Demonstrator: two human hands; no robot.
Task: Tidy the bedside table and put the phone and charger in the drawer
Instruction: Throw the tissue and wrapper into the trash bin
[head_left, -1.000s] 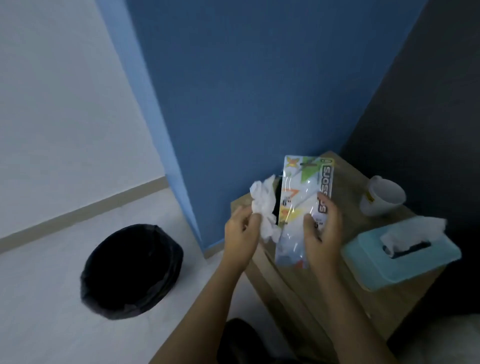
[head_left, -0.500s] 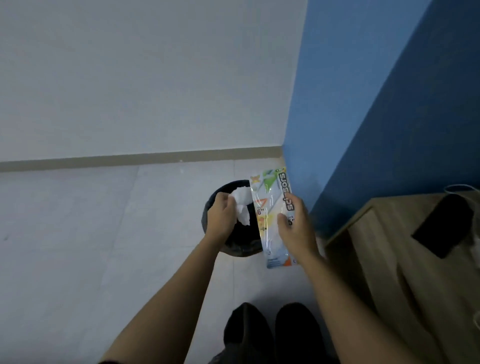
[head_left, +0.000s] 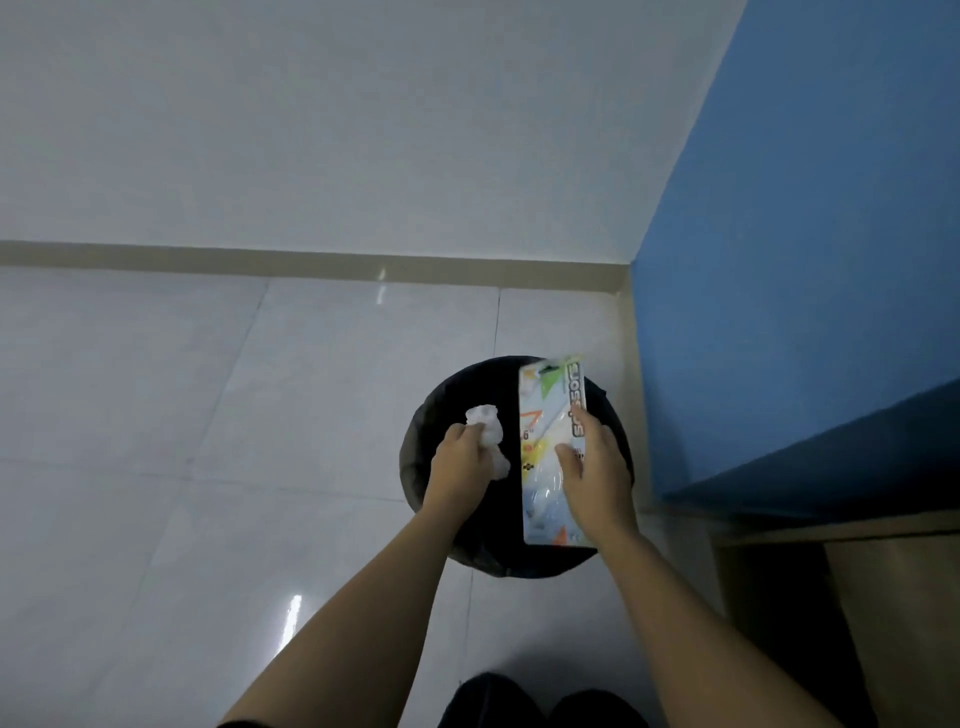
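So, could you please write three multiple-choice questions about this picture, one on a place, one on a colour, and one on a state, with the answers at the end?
1. Where are both hands held?
A. Above the round bin
B. Over a drawer
C. Against the blue wall

2. What colour is the bin's inside?
A. White
B. Black
C. Blue

3. What is the state of the crumpled tissue?
A. Lying on the floor
B. Already inside the bin
C. Gripped in the left hand

Answers:
1. A, since the left hand and right hand overlap the bin.
2. B, since the bin's opening looks black against the pale tiled floor.
3. C, since the fingers close on the crumpled tissue, while the right hand holds the scissors package.
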